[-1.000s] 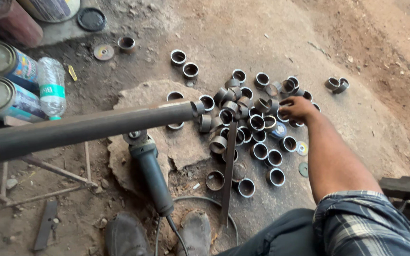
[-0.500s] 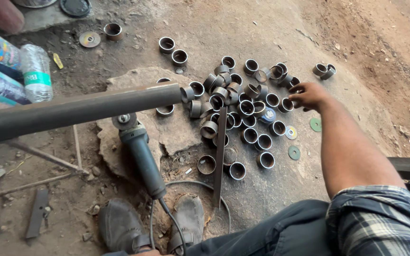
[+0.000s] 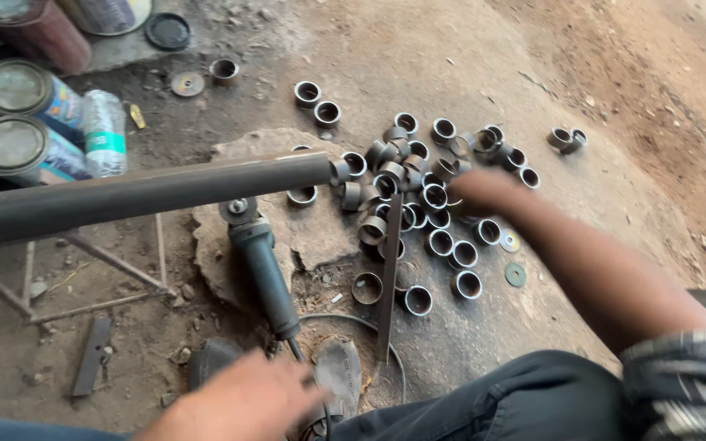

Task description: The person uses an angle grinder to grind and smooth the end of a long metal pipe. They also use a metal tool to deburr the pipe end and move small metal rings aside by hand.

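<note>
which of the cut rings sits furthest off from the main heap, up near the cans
The lone ring at top left, beside a flat disc. It lies by the black lid, apart from the pile.

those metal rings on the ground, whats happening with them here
A person crouched on the dirt floor reaches the right hand into a pile of short cut pipe rings; the hand is blurred, so no grip can be made out. The left hand is low, near the cord end of an angle grinder lying on a flat stone. A long steel pipe rests above it.
</note>
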